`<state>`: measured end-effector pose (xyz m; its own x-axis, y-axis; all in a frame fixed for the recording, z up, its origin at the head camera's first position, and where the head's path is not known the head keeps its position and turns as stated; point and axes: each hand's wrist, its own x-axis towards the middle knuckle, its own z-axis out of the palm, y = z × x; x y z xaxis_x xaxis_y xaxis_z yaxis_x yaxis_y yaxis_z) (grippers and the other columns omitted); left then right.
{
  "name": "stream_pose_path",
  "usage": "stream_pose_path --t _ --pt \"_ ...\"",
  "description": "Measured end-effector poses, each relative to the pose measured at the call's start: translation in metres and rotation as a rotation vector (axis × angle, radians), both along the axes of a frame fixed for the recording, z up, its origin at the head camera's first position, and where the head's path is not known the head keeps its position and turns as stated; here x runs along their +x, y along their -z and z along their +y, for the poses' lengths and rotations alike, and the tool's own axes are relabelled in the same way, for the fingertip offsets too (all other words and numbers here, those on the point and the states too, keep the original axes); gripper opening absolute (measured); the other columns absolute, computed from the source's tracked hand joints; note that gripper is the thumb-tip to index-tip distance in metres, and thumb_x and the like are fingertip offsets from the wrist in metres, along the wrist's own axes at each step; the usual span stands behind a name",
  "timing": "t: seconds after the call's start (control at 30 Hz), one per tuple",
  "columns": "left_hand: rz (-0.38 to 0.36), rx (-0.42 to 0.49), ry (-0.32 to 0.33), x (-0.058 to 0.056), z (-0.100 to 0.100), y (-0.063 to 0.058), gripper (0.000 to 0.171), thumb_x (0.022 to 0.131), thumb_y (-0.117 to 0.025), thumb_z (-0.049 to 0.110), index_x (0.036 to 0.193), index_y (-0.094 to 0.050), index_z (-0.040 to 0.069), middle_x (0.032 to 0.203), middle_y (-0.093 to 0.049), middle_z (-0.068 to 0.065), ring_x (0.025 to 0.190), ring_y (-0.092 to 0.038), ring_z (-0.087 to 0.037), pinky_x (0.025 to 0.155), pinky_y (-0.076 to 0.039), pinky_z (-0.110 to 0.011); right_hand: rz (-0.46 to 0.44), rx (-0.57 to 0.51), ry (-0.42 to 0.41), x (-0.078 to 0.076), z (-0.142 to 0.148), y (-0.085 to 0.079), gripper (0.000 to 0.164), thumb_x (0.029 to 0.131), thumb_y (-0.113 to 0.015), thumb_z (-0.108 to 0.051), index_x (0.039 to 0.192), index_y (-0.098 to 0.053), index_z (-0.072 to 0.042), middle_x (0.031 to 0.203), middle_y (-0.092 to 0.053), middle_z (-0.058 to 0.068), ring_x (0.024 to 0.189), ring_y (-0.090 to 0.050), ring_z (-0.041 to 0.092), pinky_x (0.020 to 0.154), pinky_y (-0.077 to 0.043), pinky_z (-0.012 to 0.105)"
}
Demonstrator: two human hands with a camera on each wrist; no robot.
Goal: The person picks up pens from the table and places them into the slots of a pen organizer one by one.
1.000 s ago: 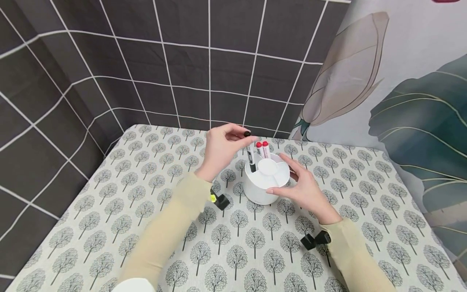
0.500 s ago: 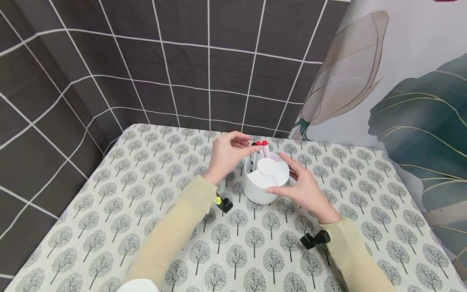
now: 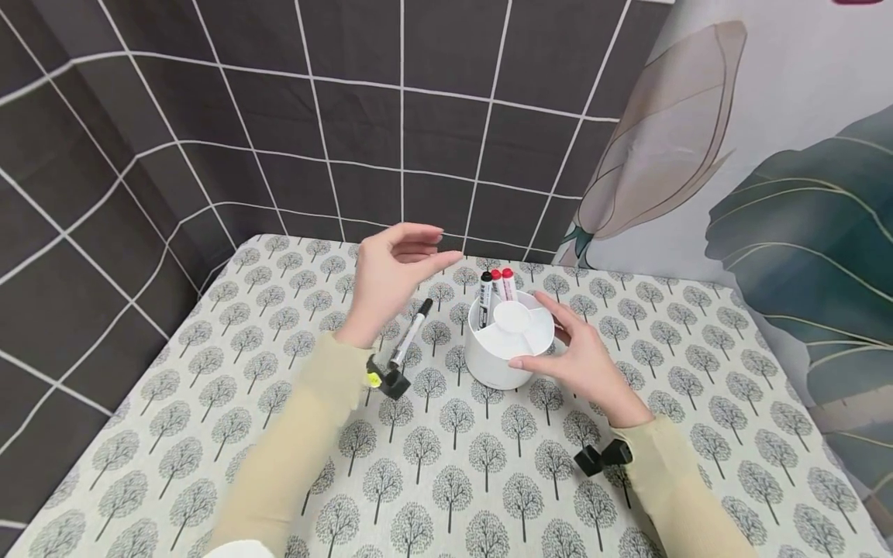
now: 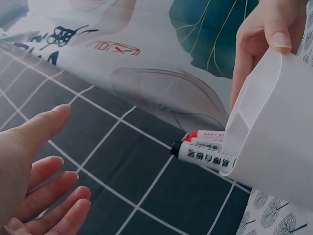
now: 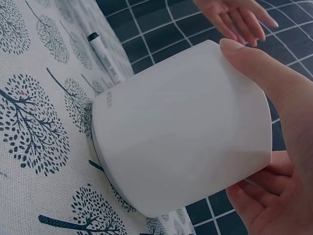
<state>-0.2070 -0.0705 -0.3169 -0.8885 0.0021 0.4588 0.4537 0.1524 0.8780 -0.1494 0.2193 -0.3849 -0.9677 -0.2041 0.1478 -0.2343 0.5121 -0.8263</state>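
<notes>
A white round pen holder [image 3: 497, 364] with divided compartments stands on the table. My right hand [image 3: 582, 364] grips its right side, thumb at the near rim, as the right wrist view [image 5: 264, 88] also shows. One black-capped whiteboard marker [image 3: 484, 298] stands in the holder's left compartment, and two red-capped markers [image 3: 509, 287] stand behind it. Left of the holder, my left hand [image 3: 391, 275] hovers with nothing in it, its fingers loosely bent and apart from the thumb. Another black-capped marker [image 3: 412, 333] lies on the cloth beside the left wrist.
A tree-patterned cloth [image 3: 453, 496] covers the table. A dark curtain with white grid lines [image 3: 349, 116] hangs behind and to the left, and a leaf-printed curtain [image 3: 767, 155] hangs at the right. Each wrist wears a small black camera [image 3: 601, 457].
The left hand lowered the black-capped marker into the holder, let go of it, and moved away to the left, uncovering the marker on the cloth. The right hand stayed on the holder.
</notes>
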Motion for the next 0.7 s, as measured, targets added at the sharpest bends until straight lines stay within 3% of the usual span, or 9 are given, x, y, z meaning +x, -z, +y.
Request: stream_pose_path --t 0.1,0.23,0.43,0.7 --pt "-0.02 0.004 -0.019 0.006 -0.012 0.0 0.041 0.076 -0.093 0.03 0.109 -0.077 0.013 0.103 -0.075 0.003 0.088 -0.072 -0.015 0.084 -0.059 -0.028 -0.005 -0.001 0.004 0.001 -0.001 0.0 0.11 0.069 -0.097 -0.036 0.159 -0.036 -0.022 0.161 -0.034 0.008 0.139 -0.044 0.033 0.114 -0.039 0.04" --pt "-0.068 -0.008 -0.042 0.013 -0.027 0.009 0.042 0.076 -0.093 0.03 0.111 -0.076 0.013 0.107 -0.074 -0.001 0.091 -0.072 -0.015 0.085 -0.059 -0.028 -0.005 -0.005 0.006 0.001 -0.001 -0.001 0.109 0.069 -0.097 -0.036 0.159 -0.036 -0.021 0.161 -0.033 0.009 0.14 -0.043 0.032 0.114 -0.039 0.04" --pt "-0.172 -0.079 -0.053 0.021 -0.042 0.031 0.049 0.076 -0.092 0.033 0.116 -0.074 0.012 0.111 -0.073 0.0 0.096 -0.071 -0.017 0.086 -0.058 -0.027 0.002 -0.013 -0.001 0.001 -0.001 -0.001 0.109 0.069 -0.097 -0.033 0.159 -0.036 -0.016 0.16 -0.034 0.009 0.14 -0.042 0.031 0.114 -0.039 0.038" --pt "-0.277 -0.174 -0.022 0.03 -0.048 0.064 0.057 0.077 -0.091 0.036 0.125 -0.07 0.013 0.117 -0.071 -0.002 0.107 -0.068 -0.029 0.093 -0.056 -0.031 -0.028 -0.016 0.002 0.001 0.0 0.001 0.11 0.07 -0.096 -0.035 0.16 -0.035 -0.02 0.161 -0.033 0.01 0.138 -0.044 0.033 0.113 -0.04 0.041"
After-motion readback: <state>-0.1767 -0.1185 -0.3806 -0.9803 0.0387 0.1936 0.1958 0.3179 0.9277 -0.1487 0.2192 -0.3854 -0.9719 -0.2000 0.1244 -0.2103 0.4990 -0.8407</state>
